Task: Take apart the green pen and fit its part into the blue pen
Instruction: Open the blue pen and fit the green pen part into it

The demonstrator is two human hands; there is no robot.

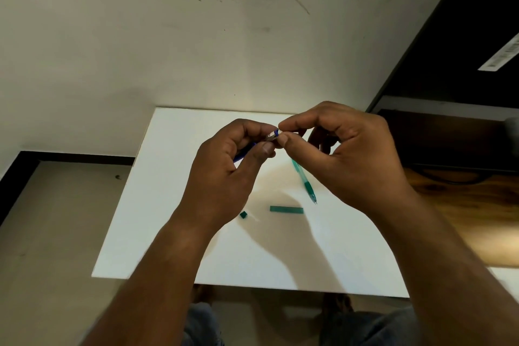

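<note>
My left hand (224, 168) grips the blue pen (243, 154), raised above the white table (174, 205); only a short blue stretch shows between thumb and fingers. My right hand (348, 154) pinches something small at the blue pen's upper end (275, 133); what it pinches is hidden by the fingertips. The green pen's barrel (304, 181) lies on the table under my right hand, tip pointing toward me. A flat green cap piece (286, 209) lies nearer me, and a tiny green piece (243, 215) rests left of it.
The white table stands against a pale wall (196, 36). A dark cabinet (463, 36) and a wooden surface (463, 205) are to the right. The floor (50, 233) lies to the left, and my knees (365, 323) show below the table's near edge.
</note>
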